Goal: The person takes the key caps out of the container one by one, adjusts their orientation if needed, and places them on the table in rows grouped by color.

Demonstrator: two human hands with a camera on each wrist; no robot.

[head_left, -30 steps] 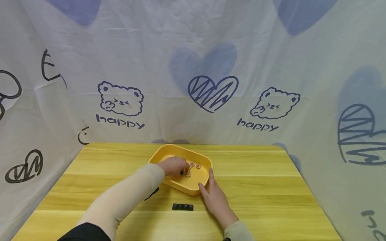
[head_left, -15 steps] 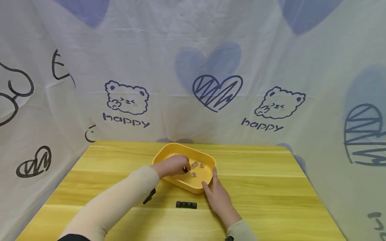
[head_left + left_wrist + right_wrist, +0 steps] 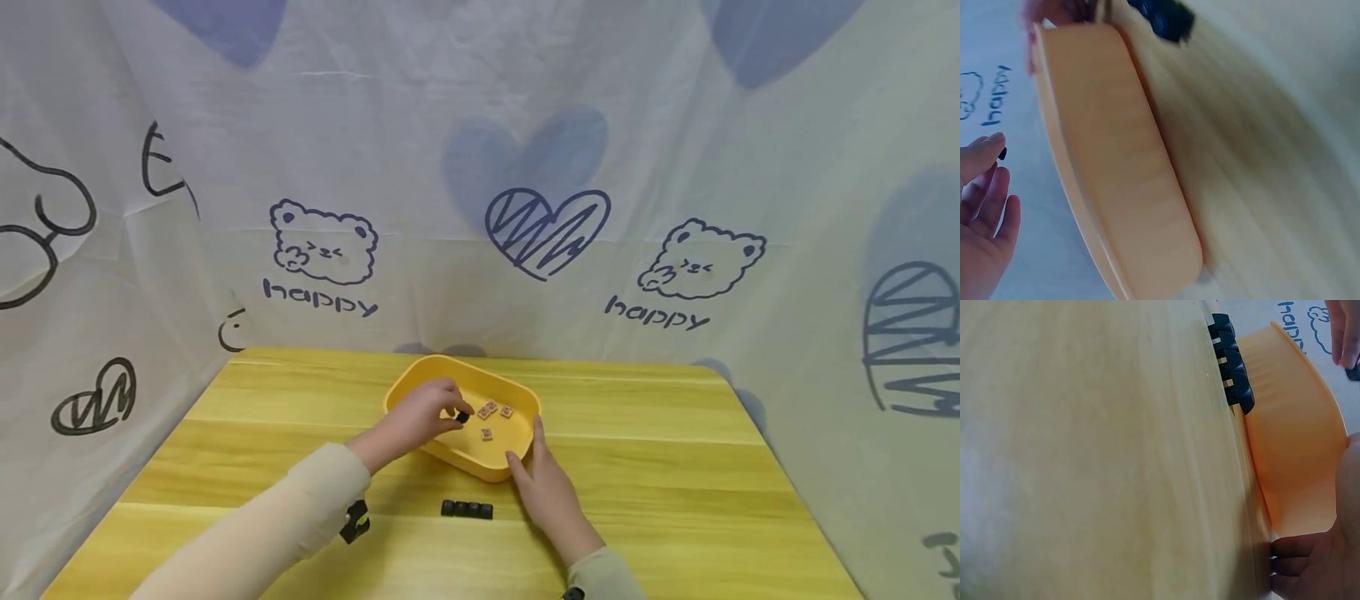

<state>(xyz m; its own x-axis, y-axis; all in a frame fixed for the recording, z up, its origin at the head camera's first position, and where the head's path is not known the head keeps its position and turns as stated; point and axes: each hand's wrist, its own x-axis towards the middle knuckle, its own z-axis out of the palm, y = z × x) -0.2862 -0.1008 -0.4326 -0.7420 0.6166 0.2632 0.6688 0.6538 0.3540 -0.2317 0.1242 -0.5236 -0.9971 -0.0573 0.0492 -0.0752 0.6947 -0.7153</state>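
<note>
Keycap [image 3: 462, 417], black: sits pinched in fingers of left hand [image 3: 420, 412], now drawn back; piece apparently lifted free over yellow tray [image 3: 468, 465]. Right hand [image 3: 551, 496], fingers extended, braces tray corner.

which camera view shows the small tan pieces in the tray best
The head view: it looks down into the yellow tray and shows four small tan pieces on its floor, though their details are too small to read. The left and right wrist views show none of them; the tray's wall hides them.
</note>
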